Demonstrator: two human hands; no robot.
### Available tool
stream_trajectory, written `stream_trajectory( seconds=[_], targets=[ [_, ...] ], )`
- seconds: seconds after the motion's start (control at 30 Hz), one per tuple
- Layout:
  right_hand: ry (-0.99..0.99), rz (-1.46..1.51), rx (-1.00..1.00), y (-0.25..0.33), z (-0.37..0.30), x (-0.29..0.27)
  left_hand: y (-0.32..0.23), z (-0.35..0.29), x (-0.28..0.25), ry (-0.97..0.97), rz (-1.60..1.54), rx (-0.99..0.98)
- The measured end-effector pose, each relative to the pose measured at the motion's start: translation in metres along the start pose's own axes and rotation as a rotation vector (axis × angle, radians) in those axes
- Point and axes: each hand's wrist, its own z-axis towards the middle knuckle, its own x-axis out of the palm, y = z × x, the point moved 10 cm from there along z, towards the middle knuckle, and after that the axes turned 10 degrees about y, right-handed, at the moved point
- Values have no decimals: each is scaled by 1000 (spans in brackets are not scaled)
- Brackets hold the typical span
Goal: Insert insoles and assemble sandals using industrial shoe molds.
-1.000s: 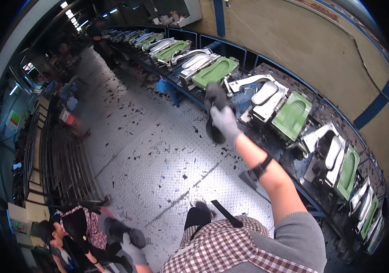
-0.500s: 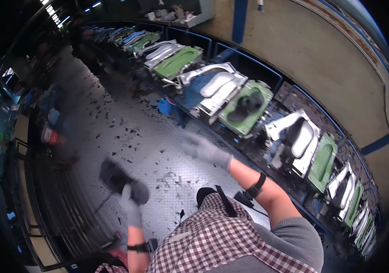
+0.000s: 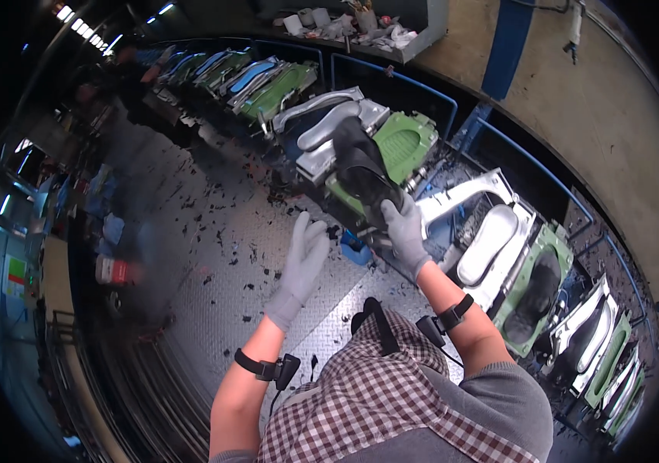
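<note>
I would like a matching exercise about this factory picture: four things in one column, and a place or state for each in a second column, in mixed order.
Things:
1. right hand
2. left hand
3. black shoe sole
4. blue cup

Places or states:
A. on the metal floor, between the two hands
B. open, holding nothing, above the floor
C. gripping the lower end of the sole
D. lifted over a green mould

Pairs: 1-C, 2-B, 3-D, 4-A

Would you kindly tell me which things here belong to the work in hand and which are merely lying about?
In hand:
right hand, gripping the black sole
green mould under the sole
left hand, empty, reaching toward it

Lying about:
black scraps on the metal floor
clutter on the shelf
open mould to the right
</note>
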Motion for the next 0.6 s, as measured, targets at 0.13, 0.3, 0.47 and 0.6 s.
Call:
stream_trajectory(
  seconds=[0.13,0.3,0.47,0.6],
  targets=[
    [-54,10,114,-41,81,-38,43,110,-76,28,97,17],
    [-240,-292,-106,50,119,-18,56,290,-128,100,104,83],
    [-437,-256,-29,35,193,9,178,491,-124,589,369,-244],
    [-660,-322,-99,14,241,27,210,491,-38,1019,-764,-843]
  ],
)
